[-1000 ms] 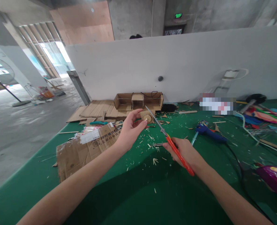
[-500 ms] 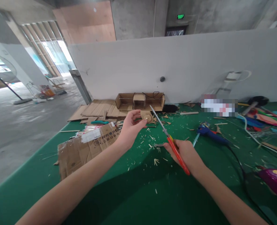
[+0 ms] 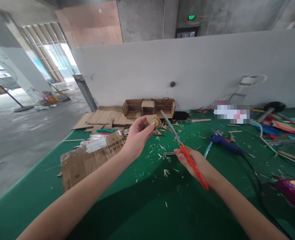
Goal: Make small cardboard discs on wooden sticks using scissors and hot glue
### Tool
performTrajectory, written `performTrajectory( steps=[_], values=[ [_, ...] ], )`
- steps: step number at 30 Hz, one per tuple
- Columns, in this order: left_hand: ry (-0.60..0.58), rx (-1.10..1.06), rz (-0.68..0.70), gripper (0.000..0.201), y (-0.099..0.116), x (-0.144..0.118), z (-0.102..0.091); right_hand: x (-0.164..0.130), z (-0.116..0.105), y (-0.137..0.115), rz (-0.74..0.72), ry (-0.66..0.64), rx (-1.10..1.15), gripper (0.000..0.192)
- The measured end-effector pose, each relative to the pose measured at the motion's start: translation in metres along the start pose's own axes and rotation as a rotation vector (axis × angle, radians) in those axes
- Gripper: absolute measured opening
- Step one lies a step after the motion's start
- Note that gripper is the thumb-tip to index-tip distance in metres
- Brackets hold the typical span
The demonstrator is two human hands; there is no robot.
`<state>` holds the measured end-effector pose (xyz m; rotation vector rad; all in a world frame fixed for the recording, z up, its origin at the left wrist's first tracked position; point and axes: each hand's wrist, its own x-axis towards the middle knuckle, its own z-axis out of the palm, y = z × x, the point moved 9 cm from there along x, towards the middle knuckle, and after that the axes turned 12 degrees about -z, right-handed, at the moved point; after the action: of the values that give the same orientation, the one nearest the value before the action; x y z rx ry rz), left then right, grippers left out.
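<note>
Between the thumb and fingers of my left hand (image 3: 138,136) is a small round cardboard piece (image 3: 157,122) with a pale stub at its centre. My right hand (image 3: 193,161) is wrapped round a pair of scissors (image 3: 176,135) with red handles. Their blades look closed and point up and left, a little to the right of the cardboard piece and apart from it. A thin metal tool (image 3: 170,153) lies on the table beside my right fingertips; whether they touch it I cannot tell.
A long cardboard box (image 3: 133,108) with compartments stands against the white partition (image 3: 137,70). A printed cardboard sheet (image 3: 87,163) lies on the left. Wood shavings litter the green table (image 3: 147,213). On the right are a blue glue gun (image 3: 224,143) with its cable and a purple object (image 3: 291,193).
My left hand has turned slightly, so the round cardboard piece faces me more. My right hand and the scissors have shifted a little to the right and down at the handle.
</note>
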<state>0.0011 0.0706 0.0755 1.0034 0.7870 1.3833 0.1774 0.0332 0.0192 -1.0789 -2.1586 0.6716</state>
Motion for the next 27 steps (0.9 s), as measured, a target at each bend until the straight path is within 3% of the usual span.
performTrajectory(
  steps=[8, 27],
  values=[
    [-0.006, -0.11, -0.092, 0.024, -0.008, -0.001, 0.002, -0.003, 0.004, 0.005, 0.086, -0.032, -0.098, 0.03],
    [0.004, -0.085, -0.116, 0.024, -0.015, -0.001, 0.004, -0.001, 0.001, -0.007, 0.013, -0.09, 0.003, 0.038]
  ],
)
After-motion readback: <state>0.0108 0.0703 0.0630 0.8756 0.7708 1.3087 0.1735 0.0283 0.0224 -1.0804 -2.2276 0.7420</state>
